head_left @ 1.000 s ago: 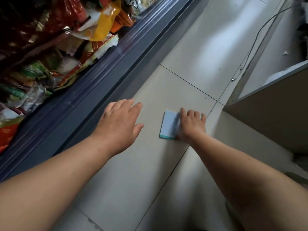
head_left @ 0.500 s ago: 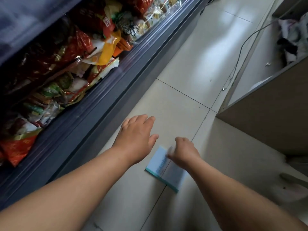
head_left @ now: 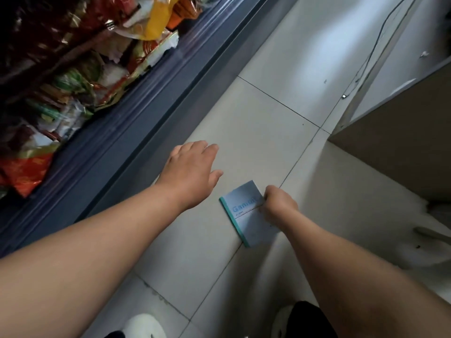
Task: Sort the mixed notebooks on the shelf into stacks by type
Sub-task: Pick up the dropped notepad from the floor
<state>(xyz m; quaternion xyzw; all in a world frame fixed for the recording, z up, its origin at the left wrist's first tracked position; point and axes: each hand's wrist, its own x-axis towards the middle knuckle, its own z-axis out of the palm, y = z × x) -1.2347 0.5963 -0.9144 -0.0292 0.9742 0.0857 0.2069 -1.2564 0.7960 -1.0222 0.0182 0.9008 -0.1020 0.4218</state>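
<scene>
Below, notebook [head_left: 244, 211] over pale tiled floor [head_left: 268, 111].

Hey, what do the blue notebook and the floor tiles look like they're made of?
The notebook: likely paper pages in a thin card cover, matte pale blue with a teal spine strip and printed lettering. The floor tiles: probably glazed ceramic, pale, with straight grout lines and a soft sheen.

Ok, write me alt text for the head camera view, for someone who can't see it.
A person's right hand grips the edge of a pale blue notebook with a teal spine, low over a tiled floor. The left hand hovers open beside it, not touching. A grey display case of packaged food runs along the frame's left side.
</scene>
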